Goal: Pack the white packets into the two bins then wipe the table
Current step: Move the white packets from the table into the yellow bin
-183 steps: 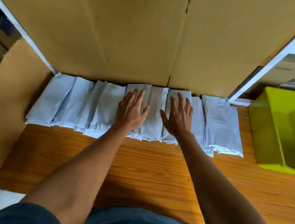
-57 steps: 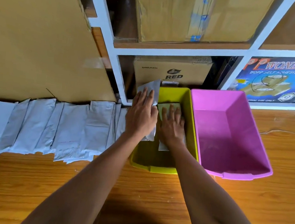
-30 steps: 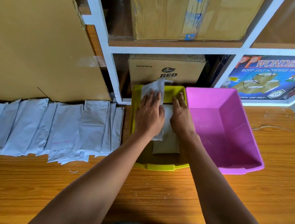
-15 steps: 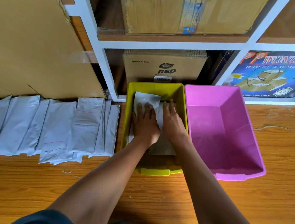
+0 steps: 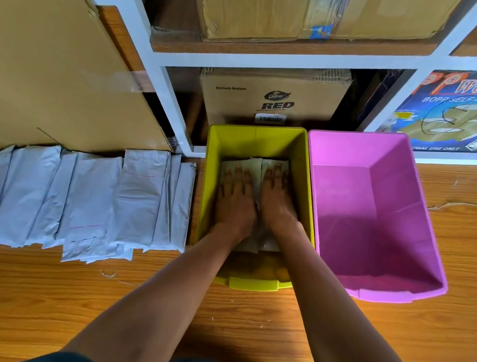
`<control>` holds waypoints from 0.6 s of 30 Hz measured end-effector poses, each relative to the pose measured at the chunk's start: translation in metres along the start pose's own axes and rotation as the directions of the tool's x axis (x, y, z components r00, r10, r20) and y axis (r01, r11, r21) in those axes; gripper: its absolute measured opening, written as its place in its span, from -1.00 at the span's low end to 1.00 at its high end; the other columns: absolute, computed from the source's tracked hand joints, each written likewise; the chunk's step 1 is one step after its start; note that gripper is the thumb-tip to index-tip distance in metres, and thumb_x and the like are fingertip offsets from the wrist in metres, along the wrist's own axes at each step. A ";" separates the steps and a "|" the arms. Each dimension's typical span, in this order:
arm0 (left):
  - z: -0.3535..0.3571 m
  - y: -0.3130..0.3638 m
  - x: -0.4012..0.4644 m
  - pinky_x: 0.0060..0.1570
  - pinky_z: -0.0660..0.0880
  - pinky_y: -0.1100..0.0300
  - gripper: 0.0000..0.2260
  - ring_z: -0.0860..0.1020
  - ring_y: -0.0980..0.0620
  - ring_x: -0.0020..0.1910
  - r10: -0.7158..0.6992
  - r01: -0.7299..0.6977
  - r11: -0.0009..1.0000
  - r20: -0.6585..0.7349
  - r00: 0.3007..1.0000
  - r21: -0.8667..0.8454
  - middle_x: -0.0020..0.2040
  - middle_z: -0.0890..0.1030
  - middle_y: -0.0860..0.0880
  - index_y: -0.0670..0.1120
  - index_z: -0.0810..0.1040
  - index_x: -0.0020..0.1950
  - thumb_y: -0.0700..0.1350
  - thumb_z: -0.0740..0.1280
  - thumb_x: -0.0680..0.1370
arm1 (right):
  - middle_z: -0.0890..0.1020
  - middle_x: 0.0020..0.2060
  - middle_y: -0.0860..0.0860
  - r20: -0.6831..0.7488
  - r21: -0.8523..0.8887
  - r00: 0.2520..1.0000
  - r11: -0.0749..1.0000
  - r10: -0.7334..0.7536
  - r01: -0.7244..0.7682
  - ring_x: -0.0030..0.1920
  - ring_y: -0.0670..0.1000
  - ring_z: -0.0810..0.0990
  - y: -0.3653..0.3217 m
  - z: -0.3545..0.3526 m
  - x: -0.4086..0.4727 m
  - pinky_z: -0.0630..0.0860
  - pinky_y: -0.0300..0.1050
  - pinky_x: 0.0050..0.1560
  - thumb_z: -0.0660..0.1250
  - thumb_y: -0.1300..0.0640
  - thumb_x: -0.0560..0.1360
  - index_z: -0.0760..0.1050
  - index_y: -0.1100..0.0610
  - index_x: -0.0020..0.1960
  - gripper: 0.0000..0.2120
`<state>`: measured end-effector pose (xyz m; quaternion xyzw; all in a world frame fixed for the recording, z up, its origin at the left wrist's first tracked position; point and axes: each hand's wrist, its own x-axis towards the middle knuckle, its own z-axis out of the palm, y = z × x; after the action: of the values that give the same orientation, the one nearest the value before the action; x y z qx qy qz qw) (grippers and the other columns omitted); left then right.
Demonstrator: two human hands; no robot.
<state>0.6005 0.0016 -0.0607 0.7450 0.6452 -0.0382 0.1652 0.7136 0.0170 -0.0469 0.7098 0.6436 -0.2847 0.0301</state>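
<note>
Both my hands reach down into the yellow-green bin (image 5: 210, 183). My left hand (image 5: 236, 201) and my right hand (image 5: 277, 200) lie flat, fingers straight, pressing on white packets (image 5: 259, 168) at the bin's bottom. The pink bin (image 5: 423, 233) stands right beside it, touching, with nothing visible inside. A row of several overlapping white packets (image 5: 78, 200) lies on the wooden table (image 5: 35, 306) left of the yellow-green bin, along a cardboard sheet.
A white shelf frame (image 5: 165, 81) with cardboard boxes (image 5: 274, 101) stands directly behind the bins. A large cardboard sheet (image 5: 41, 66) leans at the back left. A printed tape carton (image 5: 464, 118) sits on the right shelf. Bare tabletop lies in front of the bins.
My hands carried packets from the row into the yellow-green bin and have now pushed them down flat to its bottom. The packet edge sticking above the rim is gone.
</note>
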 end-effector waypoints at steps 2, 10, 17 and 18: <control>-0.001 0.000 0.002 0.65 -0.24 -0.20 -0.32 -0.31 -0.18 0.68 0.082 -0.082 0.997 -0.005 0.997 -0.009 0.71 -0.30 -0.08 -0.02 -0.29 0.71 0.13 0.05 0.75 | -0.34 0.67 0.11 -0.014 0.010 1.000 1.000 0.000 0.000 0.67 0.22 -0.32 0.002 0.002 0.000 -0.21 0.15 0.63 -0.04 0.19 0.78 -0.35 0.17 0.69 -0.38; 0.003 -0.011 0.018 0.62 -0.26 -0.17 -0.35 -0.35 -0.17 0.67 0.069 -0.065 0.997 0.105 0.992 -0.043 0.72 -0.31 -0.03 0.01 -0.31 0.71 0.08 0.03 0.77 | -0.35 0.65 0.23 -0.026 -0.146 0.999 0.989 -0.042 0.038 0.66 0.30 -0.31 0.006 0.011 0.002 -0.26 0.18 0.66 0.00 0.11 0.77 -0.35 0.26 0.66 -0.34; -0.032 -0.003 0.000 0.66 -0.08 -0.20 -0.26 -0.21 -0.19 0.70 0.093 -0.077 0.980 0.077 0.993 -0.185 0.73 -0.21 -0.11 -0.08 -0.22 0.73 0.01 0.19 0.72 | -0.25 0.67 0.26 -0.085 -0.195 0.994 0.980 -0.062 0.044 0.68 0.29 -0.19 0.001 -0.004 -0.013 -0.08 0.14 0.67 0.09 0.28 0.73 -0.28 0.26 0.68 -0.31; -0.041 -0.001 -0.005 0.67 -0.04 -0.19 -0.23 -0.18 -0.18 0.71 0.095 -0.079 0.970 0.058 0.994 -0.229 0.74 -0.18 -0.12 -0.09 -0.20 0.73 -0.07 0.25 0.70 | -0.20 0.68 0.27 -0.125 -0.174 0.989 0.983 -0.083 0.061 0.69 0.29 -0.15 -0.001 -0.008 -0.018 0.02 0.15 0.66 0.10 0.32 0.72 -0.23 0.25 0.69 -0.32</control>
<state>0.5921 0.0087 -0.0213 0.7471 0.6061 0.0173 0.2722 0.7152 0.0040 -0.0320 0.6981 0.6914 -0.1823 0.0377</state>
